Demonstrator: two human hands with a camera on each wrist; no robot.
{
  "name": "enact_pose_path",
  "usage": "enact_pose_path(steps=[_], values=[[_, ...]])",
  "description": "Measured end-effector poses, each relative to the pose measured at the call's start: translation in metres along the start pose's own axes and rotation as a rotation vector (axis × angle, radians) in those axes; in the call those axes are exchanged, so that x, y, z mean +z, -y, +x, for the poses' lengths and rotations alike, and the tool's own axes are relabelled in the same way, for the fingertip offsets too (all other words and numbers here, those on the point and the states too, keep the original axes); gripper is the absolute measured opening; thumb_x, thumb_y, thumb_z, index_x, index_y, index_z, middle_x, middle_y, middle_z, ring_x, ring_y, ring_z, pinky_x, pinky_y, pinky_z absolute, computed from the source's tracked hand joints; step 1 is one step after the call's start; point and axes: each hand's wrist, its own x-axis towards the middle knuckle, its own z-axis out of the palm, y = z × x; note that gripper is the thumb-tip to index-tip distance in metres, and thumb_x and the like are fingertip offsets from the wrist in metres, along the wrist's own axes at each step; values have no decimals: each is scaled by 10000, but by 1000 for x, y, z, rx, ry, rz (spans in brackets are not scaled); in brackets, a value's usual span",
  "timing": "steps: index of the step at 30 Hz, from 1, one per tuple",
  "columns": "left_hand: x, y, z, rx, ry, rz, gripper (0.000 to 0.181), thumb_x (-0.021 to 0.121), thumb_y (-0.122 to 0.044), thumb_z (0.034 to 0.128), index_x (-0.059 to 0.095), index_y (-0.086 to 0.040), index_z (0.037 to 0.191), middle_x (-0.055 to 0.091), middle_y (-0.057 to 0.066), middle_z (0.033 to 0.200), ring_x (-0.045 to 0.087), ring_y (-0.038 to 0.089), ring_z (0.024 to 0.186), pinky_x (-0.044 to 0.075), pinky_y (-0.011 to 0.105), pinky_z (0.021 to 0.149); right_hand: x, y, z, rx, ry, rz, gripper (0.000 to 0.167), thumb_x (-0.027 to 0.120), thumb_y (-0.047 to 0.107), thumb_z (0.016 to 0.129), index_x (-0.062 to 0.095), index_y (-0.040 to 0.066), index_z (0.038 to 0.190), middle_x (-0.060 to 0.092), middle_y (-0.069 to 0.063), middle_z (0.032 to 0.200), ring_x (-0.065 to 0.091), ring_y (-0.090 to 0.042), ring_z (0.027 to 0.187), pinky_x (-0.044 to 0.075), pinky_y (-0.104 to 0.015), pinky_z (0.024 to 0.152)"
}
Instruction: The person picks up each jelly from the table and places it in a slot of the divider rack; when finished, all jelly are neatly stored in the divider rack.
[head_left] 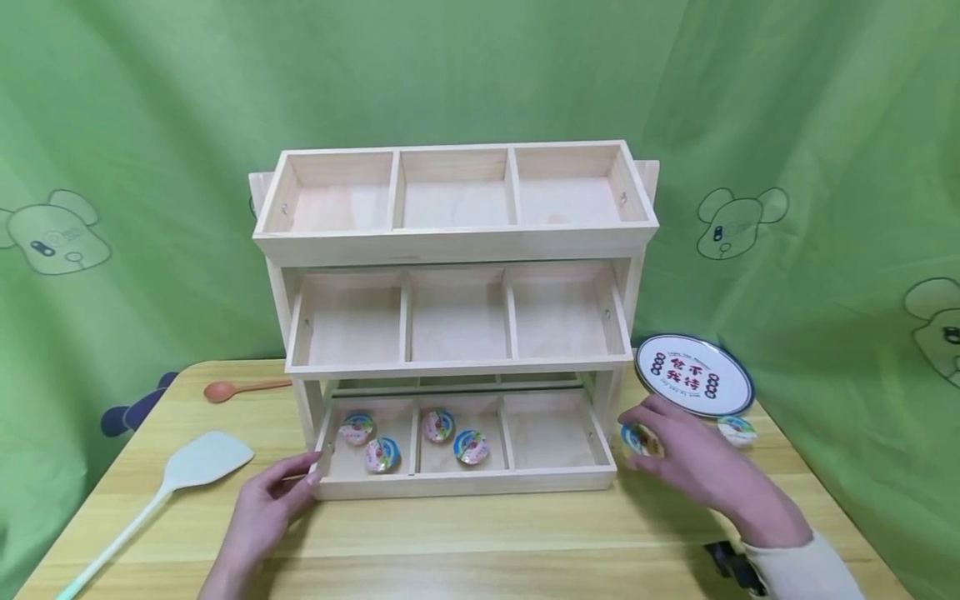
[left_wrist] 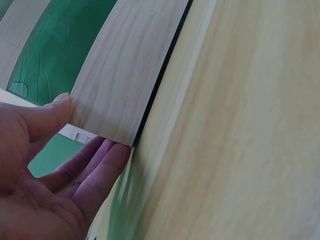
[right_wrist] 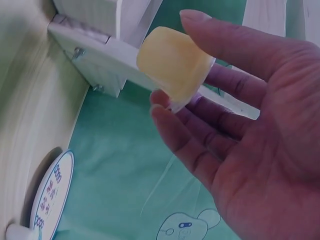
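A pale wooden three-tier rack (head_left: 457,248) stands mid-table, each tier split into three compartments. My left hand (head_left: 258,508) holds the left front corner of its bottom tray (head_left: 465,486), thumb and fingers on the wood, as the left wrist view shows up close. To the right of that tray, my right hand (head_left: 693,458) grips a small jelly cup (right_wrist: 172,62) with yellowish contents, raised off the table in the right wrist view. Two jelly cups (head_left: 381,455) lie in the bottom tray's left compartment and two more (head_left: 470,447) in its middle one.
Behind my right hand lies an oval white plate (head_left: 693,375) with a dark rim and red characters. Another jelly cup (head_left: 737,430) sits by its front edge. A pale spatula (head_left: 202,461) and an orange spoon (head_left: 225,391) lie left of the rack. Green cloth (head_left: 465,67) hangs behind.
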Motion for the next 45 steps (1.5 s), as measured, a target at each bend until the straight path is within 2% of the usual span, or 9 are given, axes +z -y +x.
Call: enact_pose_path(steps=[6, 14, 29, 37, 42, 45], values=[[0, 0, 1, 21, -6, 37, 403, 684, -90, 925, 594, 3, 1307, 584, 242, 1267, 625, 76, 946, 550, 209, 826, 1, 11, 7, -30, 6, 21, 461, 857, 187, 743, 670, 63, 1146, 612, -28, 1069, 607, -205, 913, 566, -422, 788], [1, 1, 0, 17, -2, 11, 408, 683, -96, 929, 588, 9, 1312, 581, 241, 1261, 626, 78, 942, 554, 216, 829, 7, 22, 14, -58, 60, 45, 438, 828, 128, 773, 676, 60, 1177, 603, -45, 1112, 603, -206, 957, 570, -395, 814], [1, 1, -2, -6, -2, 7, 432, 680, -107, 934, 566, 1, 1337, 567, 239, 1274, 616, 81, 942, 555, 215, 831, 17, 34, 30, -58, 73, 43, 456, 834, 182, 765, 676, 61, 1176, 593, -28, 1058, 578, -156, 867, 555, -303, 735], [1, -1, -1, 4, -1, 21, 426, 672, -104, 939, 566, 6, 1336, 565, 228, 1277, 609, 89, 936, 554, 208, 824, 28, 36, 41, -54, 85, 76, 394, 826, 150, 780, 689, 76, 1142, 609, -51, 1091, 603, -213, 904, 575, -379, 785], [0, -1, -1, -22, 9, 25, 438, 672, -101, 939, 556, -6, 1350, 555, 221, 1294, 605, 102, 955, 550, 209, 837, 37, 35, 50, -55, 105, 73, 387, 823, 171, 790, 690, 83, 1143, 618, -94, 1142, 609, -234, 937, 572, -407, 817], [0, -1, -1, -35, 13, 22, 443, 672, -97, 938, 552, -9, 1355, 552, 221, 1297, 604, 108, 961, 549, 211, 840, 42, 34, 55, -86, 102, 48, 400, 826, 166, 785, 688, 67, 1147, 621, -129, 1154, 610, -254, 942, 571, -432, 822]])
